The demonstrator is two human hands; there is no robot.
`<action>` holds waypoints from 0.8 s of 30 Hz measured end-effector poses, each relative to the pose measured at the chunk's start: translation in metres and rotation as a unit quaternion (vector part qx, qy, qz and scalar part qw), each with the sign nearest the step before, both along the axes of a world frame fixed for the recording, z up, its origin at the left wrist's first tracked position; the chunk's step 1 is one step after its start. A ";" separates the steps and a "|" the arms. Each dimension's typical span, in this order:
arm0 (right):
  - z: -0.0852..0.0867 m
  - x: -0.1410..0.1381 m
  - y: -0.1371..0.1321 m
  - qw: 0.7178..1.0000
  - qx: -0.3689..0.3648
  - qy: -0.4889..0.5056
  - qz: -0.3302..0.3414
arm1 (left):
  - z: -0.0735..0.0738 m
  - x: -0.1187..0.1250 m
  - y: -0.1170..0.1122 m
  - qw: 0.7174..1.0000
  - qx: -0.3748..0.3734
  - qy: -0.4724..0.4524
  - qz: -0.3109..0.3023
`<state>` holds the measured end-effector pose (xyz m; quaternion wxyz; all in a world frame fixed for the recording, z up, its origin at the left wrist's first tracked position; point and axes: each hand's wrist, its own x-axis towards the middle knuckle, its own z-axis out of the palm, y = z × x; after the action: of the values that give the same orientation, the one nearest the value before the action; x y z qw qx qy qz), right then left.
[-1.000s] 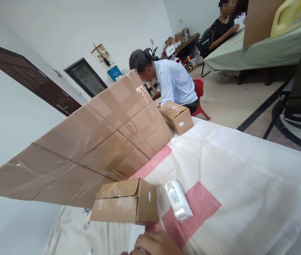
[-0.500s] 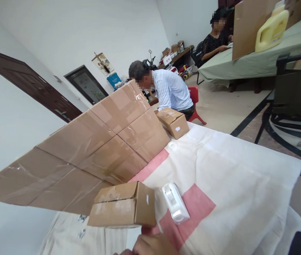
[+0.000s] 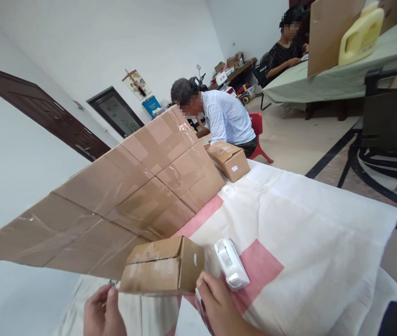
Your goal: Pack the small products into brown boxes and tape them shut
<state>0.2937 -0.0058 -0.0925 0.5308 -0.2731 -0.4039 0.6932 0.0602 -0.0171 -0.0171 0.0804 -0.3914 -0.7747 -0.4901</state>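
Note:
My left hand (image 3: 104, 311) is at the lower left, thumb and fingers pinched together beside the near left corner of a closed cardboard box (image 3: 156, 273); what it pinches is too small to tell. My right hand (image 3: 219, 303) is closed near the box's right corner, around a narrow, pale-edged thing (image 3: 200, 302) that I cannot make out. Between the hands, a white sheet (image 3: 189, 319) lies in front of the box, partly cut off by the frame. To the right of the box rests a white tape dispenser (image 3: 231, 265), touched by neither hand.
A tall cardboard panel (image 3: 142, 186) stands behind the box. A second small box (image 3: 231, 161) sits at the far end of the white and pink cloth (image 3: 306, 233). Beyond it, a person in a light blue shirt (image 3: 228, 116) sits bent forward; another person (image 3: 285, 56) sits farther back.
My hands have moved apart: the left went left and up into view, the right went slightly up and right. The box and dispenser look unmoved.

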 end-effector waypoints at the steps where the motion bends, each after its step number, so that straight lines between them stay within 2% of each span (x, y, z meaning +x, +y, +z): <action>1: 0.000 -0.002 0.002 0.999 -0.037 0.026 -0.012 | -0.002 -0.005 0.016 0.999 0.002 -0.033 -0.028; 4: 0.002 -0.006 0.007 0.984 -0.141 0.107 0.006 | -0.015 -0.019 0.053 0.988 -0.020 -0.112 -0.102; 7: 0.003 -0.007 0.009 0.975 -0.169 0.133 0.046 | -0.028 -0.028 0.069 0.982 -0.018 -0.133 -0.135; 12: 0.002 -0.006 0.009 0.986 -0.126 0.105 0.010 | -0.035 -0.033 0.072 0.976 0.033 -0.139 -0.163; 17: 0.007 0.002 0.009 0.987 -0.127 0.093 0.031 | -0.032 -0.023 0.070 0.978 0.053 -0.116 -0.164; 24: 0.011 0.012 0.010 0.990 -0.104 0.086 0.042 | -0.032 -0.027 0.070 0.977 0.032 -0.113 -0.179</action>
<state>0.3058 0.0046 -0.0811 0.5024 -0.2491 -0.2939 0.7740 0.0327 0.0533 -0.0488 -0.0848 -0.4629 -0.6802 -0.5620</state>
